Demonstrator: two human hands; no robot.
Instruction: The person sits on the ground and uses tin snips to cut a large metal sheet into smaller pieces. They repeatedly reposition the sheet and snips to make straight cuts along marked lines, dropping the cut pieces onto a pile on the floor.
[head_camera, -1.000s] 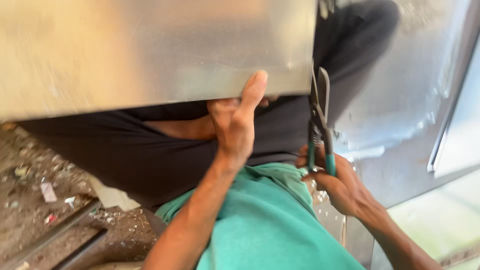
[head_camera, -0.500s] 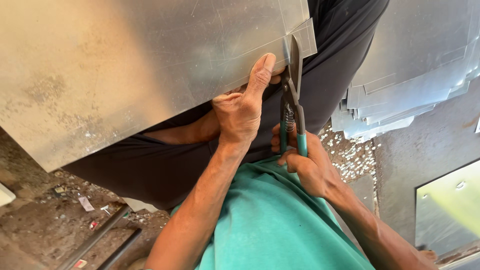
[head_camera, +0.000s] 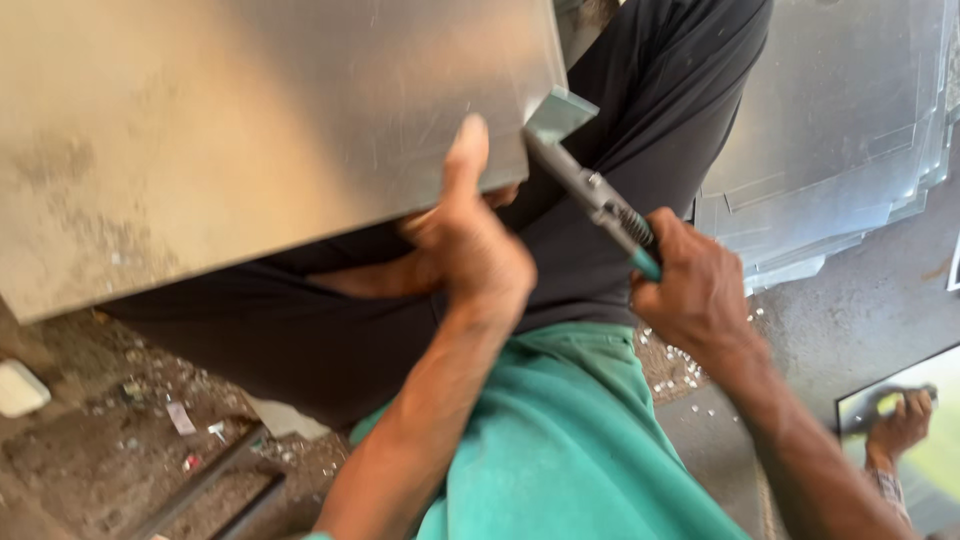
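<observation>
Sheet-metal workshop, large galvanised sheet filling the near left, stack of cut metal sheets leaning at far right, bare concrete floor strewn with small metal offcuts, dusty debris at lower left, green-handled tin snips

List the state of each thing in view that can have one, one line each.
metal sheet: tilted, held up at its lower edge, corner tab bent out
snips: gripped, jaws biting the sheet's corner
left hand: shut on the sheet's edge, thumb up
right hand: shut on the snips' green handles
stacked sheets: lying flat, untouched
</observation>
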